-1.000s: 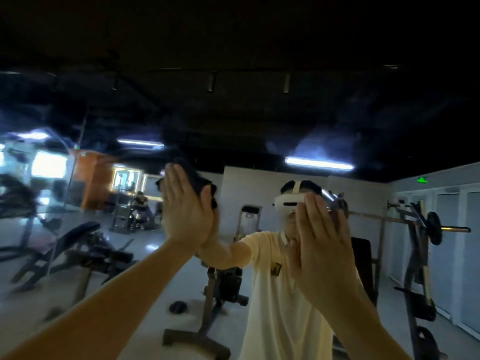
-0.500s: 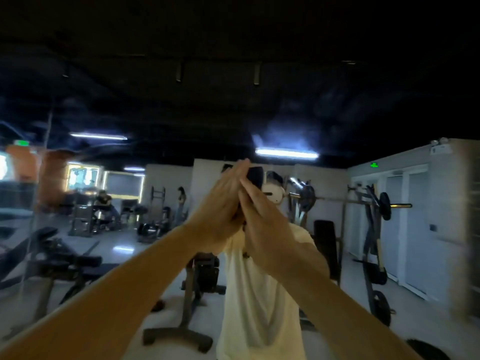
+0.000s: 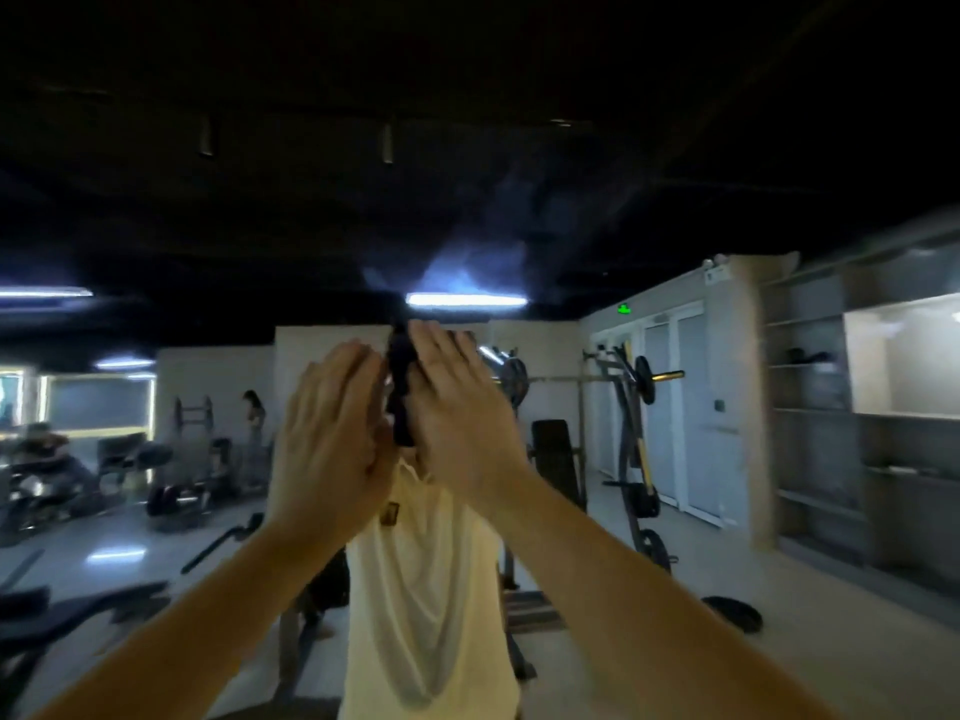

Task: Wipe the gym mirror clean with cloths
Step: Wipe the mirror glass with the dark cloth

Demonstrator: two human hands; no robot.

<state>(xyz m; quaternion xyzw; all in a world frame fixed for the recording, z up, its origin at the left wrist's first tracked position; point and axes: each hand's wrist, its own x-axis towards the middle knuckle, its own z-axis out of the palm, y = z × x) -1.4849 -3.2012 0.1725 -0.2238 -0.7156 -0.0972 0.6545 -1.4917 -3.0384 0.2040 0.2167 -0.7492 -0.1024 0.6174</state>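
Note:
The gym mirror (image 3: 675, 189) fills the whole view and reflects the room and a person in a pale yellow shirt. My left hand (image 3: 332, 433) and my right hand (image 3: 457, 413) are both raised at head height in the middle. Their fingers are straight and the palms face the glass, side by side and almost touching. A strip of dark cloth (image 3: 400, 392) shows between the two hands; the rest of it is hidden behind them. A hazy whitish smear (image 3: 467, 267) lies on the glass just above the hands.
Reflected in the mirror are a barbell rack (image 3: 631, 433) at the right, weight benches (image 3: 78, 610) at the lower left, grey shelving (image 3: 831, 433) at the far right and a seated person (image 3: 47, 449) at the far left.
My hands were about a shoulder's width apart on the glass and have slid together to the middle. The view has swung to the right, showing the shelving.

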